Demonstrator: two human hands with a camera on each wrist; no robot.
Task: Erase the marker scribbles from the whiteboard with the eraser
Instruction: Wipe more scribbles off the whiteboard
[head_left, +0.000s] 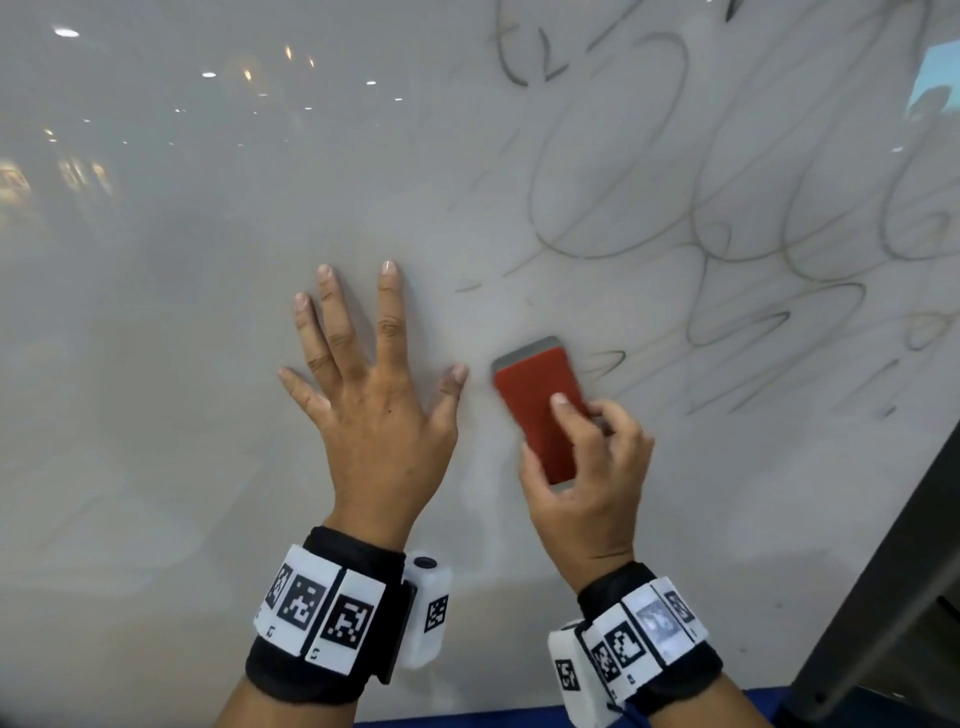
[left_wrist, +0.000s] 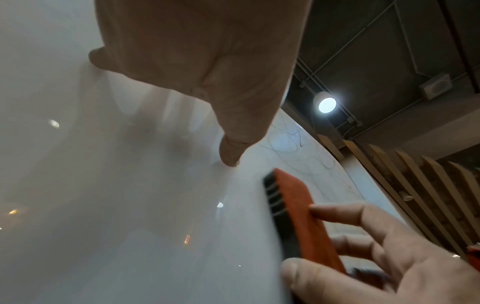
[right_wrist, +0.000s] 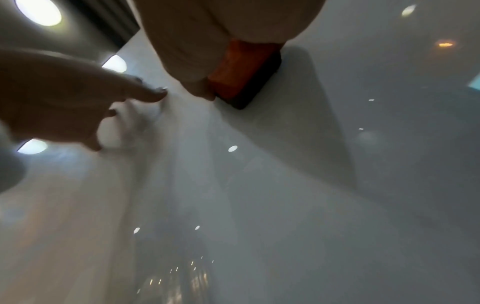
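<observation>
A glossy whiteboard (head_left: 156, 364) fills the head view. Grey marker scribbles (head_left: 675, 208) cover its upper right part. My right hand (head_left: 587, 467) grips a red-backed eraser (head_left: 537, 410) with a dark felt pad, held flat against the board just left of the lowest scribbles. The eraser (left_wrist: 298, 216) also shows in the left wrist view and the eraser (right_wrist: 244, 72) in the right wrist view, under my fingers. My left hand (head_left: 374, 395) lies flat on the board with fingers spread, its thumb a short gap from the eraser.
A dark frame edge (head_left: 893, 571) runs along the board's lower right. A blue strip (head_left: 519, 714) shows below the board. Ceiling lights reflect in the board's upper left (head_left: 208, 75). Wooden slats (left_wrist: 415, 185) stand beyond the board's far side.
</observation>
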